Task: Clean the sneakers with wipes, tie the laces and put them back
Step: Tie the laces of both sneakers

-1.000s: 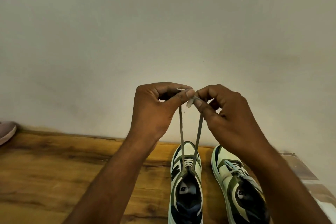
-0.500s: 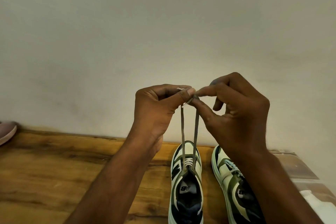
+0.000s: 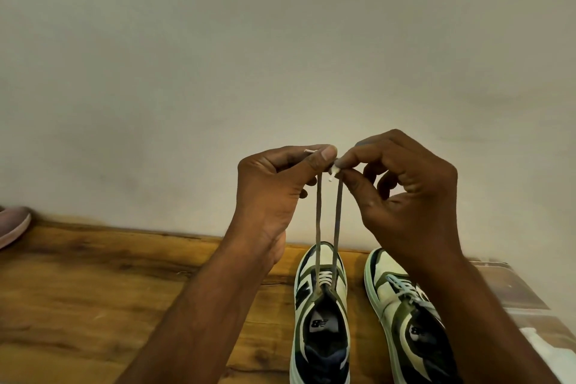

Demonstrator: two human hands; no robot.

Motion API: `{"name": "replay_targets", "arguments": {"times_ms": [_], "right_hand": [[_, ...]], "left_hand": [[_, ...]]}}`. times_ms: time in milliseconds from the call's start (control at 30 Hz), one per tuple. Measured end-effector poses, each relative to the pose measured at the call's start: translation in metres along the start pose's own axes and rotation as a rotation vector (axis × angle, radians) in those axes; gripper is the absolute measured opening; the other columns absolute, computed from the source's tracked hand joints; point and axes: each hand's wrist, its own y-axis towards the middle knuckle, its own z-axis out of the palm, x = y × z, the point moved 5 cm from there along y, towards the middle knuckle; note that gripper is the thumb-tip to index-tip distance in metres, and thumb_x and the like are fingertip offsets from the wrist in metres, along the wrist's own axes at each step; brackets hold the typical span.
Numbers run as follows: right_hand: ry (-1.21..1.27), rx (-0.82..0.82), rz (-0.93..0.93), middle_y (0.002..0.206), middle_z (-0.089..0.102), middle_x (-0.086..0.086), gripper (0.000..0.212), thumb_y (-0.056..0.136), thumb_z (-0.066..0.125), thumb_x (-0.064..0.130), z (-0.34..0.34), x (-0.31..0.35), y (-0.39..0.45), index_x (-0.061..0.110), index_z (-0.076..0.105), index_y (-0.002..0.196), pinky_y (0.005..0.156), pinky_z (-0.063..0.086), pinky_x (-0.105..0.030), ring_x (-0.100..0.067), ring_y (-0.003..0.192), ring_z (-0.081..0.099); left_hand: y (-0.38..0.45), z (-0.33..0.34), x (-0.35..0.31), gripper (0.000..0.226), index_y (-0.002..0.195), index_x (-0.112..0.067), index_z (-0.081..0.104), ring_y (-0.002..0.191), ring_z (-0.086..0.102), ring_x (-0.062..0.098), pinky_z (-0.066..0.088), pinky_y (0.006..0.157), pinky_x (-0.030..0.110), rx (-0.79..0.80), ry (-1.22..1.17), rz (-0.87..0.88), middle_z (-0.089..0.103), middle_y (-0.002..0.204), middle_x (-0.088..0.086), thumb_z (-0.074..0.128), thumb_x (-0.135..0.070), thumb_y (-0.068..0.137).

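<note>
1. Left hand (image 3: 274,193): raised above the sneakers, thumb and forefinger pinching the top of the left lace strand (image 3: 318,221); a pale lace tip pokes out behind the thumb; other fingers curled in.
2. Right hand (image 3: 405,196): raised just beside the left hand, thumb and forefinger pinching the top of the right lace strand (image 3: 337,221) at its white tip; remaining fingers loosely bent.
3. Lace strands: grey, both pulled straight up, close together and nearly parallel, rising from the top eyelets of the left sneaker.
4. Left sneaker (image 3: 321,315): cream, olive and dark panels, standing on the wooden surface (image 3: 93,305), toe toward the wall (image 3: 280,56).
5. Right sneaker (image 3: 396,299): same colouring, just beside the left one, partly hidden by the right forearm; pale laces lie across its tongue.
6. Pink shoe (image 3: 12,224): at the left edge of the surface, well apart from the pair.
7. White object (image 3: 548,352): lower right edge, kind not discernible.
</note>
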Motion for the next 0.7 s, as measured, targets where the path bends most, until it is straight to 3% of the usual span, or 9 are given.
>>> {"name": "replay_targets", "arguments": {"times_ms": [100, 200, 300, 400, 500, 567, 700], "right_hand": [[0.106, -0.017, 0.032, 0.094, 0.072, 0.002, 0.007, 0.088, 0.08, 0.007, -0.002, -0.003, -0.001, 0.011, 0.074, 0.091, 0.053, 0.048, -0.036, -0.019, 0.077, 0.067], [0.223, -0.028, 0.08, 0.097, 0.075, 0.001, 0.008, 0.087, 0.078, 0.003, -0.003, -0.009, -0.004, 0.007, 0.074, 0.092, 0.057, 0.051, -0.041, -0.023, 0.082, 0.07], [0.315, -0.051, 0.124, 0.099, 0.077, -0.003, 0.009, 0.088, 0.077, 0.0, -0.003, -0.015, -0.007, 0.006, 0.072, 0.093, 0.06, 0.053, -0.047, -0.029, 0.086, 0.071], [0.429, -0.098, 0.149, 0.098, 0.077, -0.008, 0.011, 0.089, 0.076, 0.004, -0.003, -0.015, -0.008, 0.012, 0.071, 0.094, 0.059, 0.051, -0.041, -0.037, 0.087, 0.072], [0.496, -0.074, 0.178, 0.099, 0.078, -0.008, 0.008, 0.089, 0.075, 0.009, -0.003, -0.012, -0.008, 0.012, 0.069, 0.093, 0.061, 0.05, -0.033, -0.032, 0.088, 0.074], [0.543, -0.036, 0.212, 0.101, 0.079, -0.008, 0.008, 0.09, 0.073, 0.008, -0.002, -0.013, -0.01, 0.01, 0.066, 0.093, 0.059, 0.05, -0.031, -0.026, 0.08, 0.073], [0.596, 0.07, 0.284, 0.099, 0.079, -0.012, 0.01, 0.094, 0.066, 0.003, -0.004, -0.02, -0.014, 0.004, 0.056, 0.095, 0.05, 0.046, -0.035, -0.034, 0.061, 0.066]], "left_hand": [[0.001, -0.001, -0.001, 0.009, 0.086, -0.02, 0.084, 0.075, 0.064, 0.013, 0.047, 0.067, 0.032, 0.001, -0.002, 0.017, 0.08, 0.088, 0.001, 0.084, -0.026, 0.08], [0.0, -0.001, 0.001, 0.014, 0.083, -0.021, 0.084, 0.074, 0.065, 0.014, 0.046, 0.069, 0.033, 0.01, -0.031, -0.006, 0.08, 0.087, 0.002, 0.083, -0.032, 0.074], [-0.001, 0.001, 0.005, 0.008, 0.084, -0.019, 0.084, 0.072, 0.063, 0.013, 0.045, 0.069, 0.034, 0.016, -0.087, -0.053, 0.08, 0.089, 0.006, 0.082, -0.026, 0.081], [-0.001, 0.002, 0.007, 0.015, 0.087, -0.016, 0.083, 0.071, 0.061, 0.012, 0.044, 0.067, 0.032, 0.017, -0.126, -0.089, 0.079, 0.089, 0.005, 0.082, -0.027, 0.077], [0.001, -0.002, 0.01, 0.015, 0.082, -0.018, 0.083, 0.07, 0.062, 0.012, 0.043, 0.066, 0.032, -0.004, -0.124, -0.101, 0.079, 0.087, 0.003, 0.083, -0.03, 0.072], [0.004, -0.005, 0.013, 0.007, 0.079, -0.019, 0.082, 0.069, 0.062, 0.012, 0.043, 0.067, 0.034, -0.02, -0.093, -0.087, 0.08, 0.088, 0.004, 0.084, -0.026, 0.078], [0.006, -0.01, 0.022, 0.009, 0.083, -0.015, 0.08, 0.065, 0.059, 0.01, 0.043, 0.064, 0.032, -0.076, -0.043, -0.074, 0.08, 0.088, 0.004, 0.082, -0.023, 0.086]]}}
